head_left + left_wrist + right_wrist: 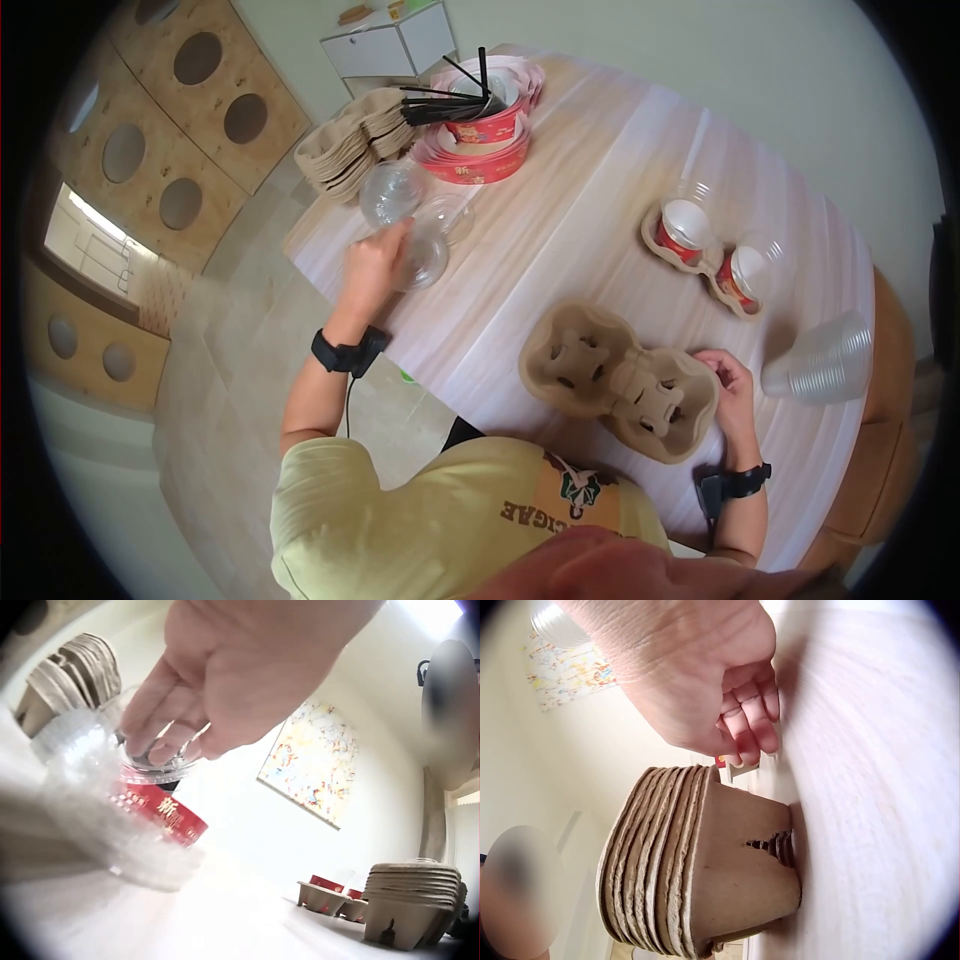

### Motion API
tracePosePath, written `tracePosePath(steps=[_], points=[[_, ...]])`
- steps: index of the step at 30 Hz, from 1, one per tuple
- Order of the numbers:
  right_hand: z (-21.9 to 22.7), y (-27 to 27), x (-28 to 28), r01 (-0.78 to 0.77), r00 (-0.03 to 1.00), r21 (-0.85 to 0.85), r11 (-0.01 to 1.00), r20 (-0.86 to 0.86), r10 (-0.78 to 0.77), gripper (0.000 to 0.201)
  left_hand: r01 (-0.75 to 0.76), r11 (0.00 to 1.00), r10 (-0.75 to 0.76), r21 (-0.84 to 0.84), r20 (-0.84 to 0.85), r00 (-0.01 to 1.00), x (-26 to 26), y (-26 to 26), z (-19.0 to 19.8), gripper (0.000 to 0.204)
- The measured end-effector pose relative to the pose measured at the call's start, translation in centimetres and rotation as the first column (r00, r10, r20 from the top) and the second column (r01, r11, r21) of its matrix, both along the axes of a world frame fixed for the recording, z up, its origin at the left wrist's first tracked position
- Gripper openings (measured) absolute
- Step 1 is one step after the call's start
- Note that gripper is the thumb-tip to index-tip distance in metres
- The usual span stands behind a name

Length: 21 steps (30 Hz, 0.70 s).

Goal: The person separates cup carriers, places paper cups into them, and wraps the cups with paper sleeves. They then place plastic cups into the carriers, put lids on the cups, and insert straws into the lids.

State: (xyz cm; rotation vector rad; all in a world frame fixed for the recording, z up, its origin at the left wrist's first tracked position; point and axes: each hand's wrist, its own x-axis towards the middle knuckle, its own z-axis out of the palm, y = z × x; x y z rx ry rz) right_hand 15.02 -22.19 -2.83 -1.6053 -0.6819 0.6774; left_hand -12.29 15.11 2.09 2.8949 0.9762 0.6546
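At the table's left edge, my left hand [375,265] pinches a clear plastic lid [154,774], its fingertips on the rim. More clear domed lids [392,192] lie right beside it. My right hand [733,392] rests on the tabletop with its fingers loosely curled and nothing in them. It is close beside a stack of brown pulp cup carriers [620,380], which the right wrist view shows as several nested carriers [705,862] standing on the table.
Another pile of carriers [345,145] stands at the far left, near red paper bands [475,165] and black straws [455,105]. A two-cup carrier [690,262] holds red cups with clear tops. Nested clear plastic cups [825,360] lie at the right edge.
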Motion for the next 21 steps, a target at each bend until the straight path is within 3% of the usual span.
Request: tracePosePath(steps=[2, 3, 5, 6, 7, 9, 11, 12, 13, 15, 17, 19, 21], points=[[-0.2, 0.0, 0.1, -0.015, 1.0, 0.001, 1.0, 0.028, 0.015, 0.011, 0.077, 0.959, -0.125, 0.275, 0.162, 0.979, 0.9, -0.2, 2.0, 0.023], [-0.1, 0.1, 0.1, 0.002, 1.0, -0.003, 1.0, 0.027, -0.002, 0.011, 0.094, 0.958, -0.141, 0.271, 0.162, 0.977, 1.8, -0.6, 2.8, 0.023], [-0.1, 0.2, 0.1, -0.027, 0.999, -0.014, 1.0, 0.036, 0.028, 0.011, 0.295, 0.955, -0.249, -0.019, 0.483, 0.839, 4.8, -1.8, 4.2, 0.019], [-0.2, 0.1, 0.1, 0.005, 0.999, -0.02, 1.0, 0.041, -0.004, 0.011, 0.449, 0.866, -0.23, -0.22, 0.622, 0.749, 6.9, -2.4, 4.3, 0.016], [-0.5, 0.1, 0.3, -0.016, 0.999, -0.017, 1.0, 0.033, 0.016, 0.011, 0.476, 0.851, -0.25, -0.219, 0.628, 0.737, 8.9, -2.8, 4.9, 0.016], [-0.4, 0.1, 0.4, -0.012, 0.999, -0.012, 1.0, 0.034, 0.013, 0.012, 0.626, 0.482, -0.215, -0.614, 0.609, 0.763, 12.9, -3.6, 6.4, 0.018], [-0.3, 0.2, 0.3, -0.053, 0.999, 0.029, 0.998, 0.005, 0.053, 0.012, 0.651, 0.413, -0.261, -0.637, 0.602, 0.754, 18.1, -2.6, 4.4, 0.023], [-0.6, 0.1, 0.5, -0.059, 0.998, 0.037, 0.998, 0.014, 0.058, 0.012, 0.689, 0.338, -0.2, -0.642, 0.666, 0.719, 20.7, -3.4, 3.8, 0.02], [-0.7, 0.0, 0.7, -0.034, 0.999, 0.047, 0.998, 0.022, 0.033, 0.012, 0.626, 0.121, -0.192, -0.77, 0.601, 0.776, 22.4, -3.0, 3.6, 0.021], [-0.9, -0.2, 0.9, -0.078, 0.995, 0.032, 0.996, 0.07, 0.075, 0.013, 0.593, 0.034, -0.196, -0.805, 0.576, 0.794, 25.7, -4.1, 2.9, 0.022], [-0.8, -0.5, 0.8, -0.019, 1.0, 0.082, 0.996, 0.014, 0.018, 0.013, 0.574, 0.04, -0.263, -0.818, 0.545, 0.796, 28.0, -5.1, 2.4, 0.023], [-0.2, -0.5, 0.9, -0.098, 0.988, -0.021, 0.995, 0.119, 0.099, 0.013, 0.548, 0.053, -0.33, -0.835, 0.503, 0.799, 29.8, -5.5, 2.1, 0.025], [-0.2, -0.6, 1.0, -0.099, 0.991, 0.018, 0.995, 0.094, 0.097, 0.013, 0.561, 0.207, -0.383, -0.802, 0.461, 0.8, 31.2, -5.8, 1.8, 0.026]])
